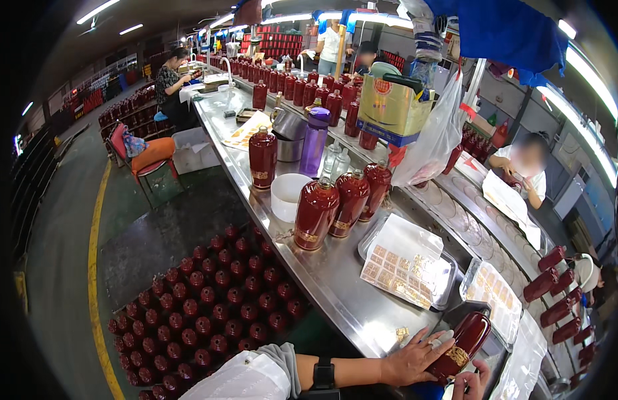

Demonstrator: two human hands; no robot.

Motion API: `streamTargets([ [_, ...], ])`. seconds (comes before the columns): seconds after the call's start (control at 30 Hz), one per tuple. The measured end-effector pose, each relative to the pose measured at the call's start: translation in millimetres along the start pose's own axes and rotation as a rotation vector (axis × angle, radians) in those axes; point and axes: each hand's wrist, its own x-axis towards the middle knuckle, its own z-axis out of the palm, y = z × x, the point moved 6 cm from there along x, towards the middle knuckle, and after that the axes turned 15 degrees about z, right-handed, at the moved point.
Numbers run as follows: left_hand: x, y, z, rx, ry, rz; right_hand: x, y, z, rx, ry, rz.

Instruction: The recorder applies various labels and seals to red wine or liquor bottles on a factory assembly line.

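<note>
I'm at a factory packing line. A long steel bench point(336, 280) runs away from me, lined with dark red glazed bottles point(316, 213), trays of gold labels point(406, 267) beside them. More red bottles crowd the floor crates point(209, 300) to my left. Other workers point(169, 83) sit along the line under strip lights point(96, 10).

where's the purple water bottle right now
In the head view, the purple water bottle stands upright on the steel workbench, upper middle of the picture, just right of a metal pot and behind the white bowl.
</note>
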Motion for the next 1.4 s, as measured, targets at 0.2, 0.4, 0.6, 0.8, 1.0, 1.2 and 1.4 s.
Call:
streamTargets([
  [0.2, -4, 6, -5, 0.016, -0.014, -0.012, -1, -16, -3, -0.091, 0.007, -0.048],
  [0.4, 4, 1, 0, 0.065, -0.024, -0.007, -2, -8, -7, 0.028, 0.068, 0.148],
  [0.6, 2, -10, -21, 0.176, -0.037, 0.002, 20, -35, -4, 0.057, -0.017, 0.082],
  [0.8, 13, -2, -19, 0.024, -0.080, 0.034, 0, -18, -20, 0.139, 0.026, 0.126],
  [1.0, 12, 2, -20, 0.042, -0.089, 0.010, -5, -10, -26, 0.172, 0.031, 0.129],
  [1.2, 17, 0, -29, 0.216, -0.117, 0.052, 3, -5, -29, 0.183, 0.057, 0.123],
  [1.4, 30, 25, -28, 0.198, -0.061, 0.198, -3, 2, -26, 0.194, 0.082, 0.174],
])
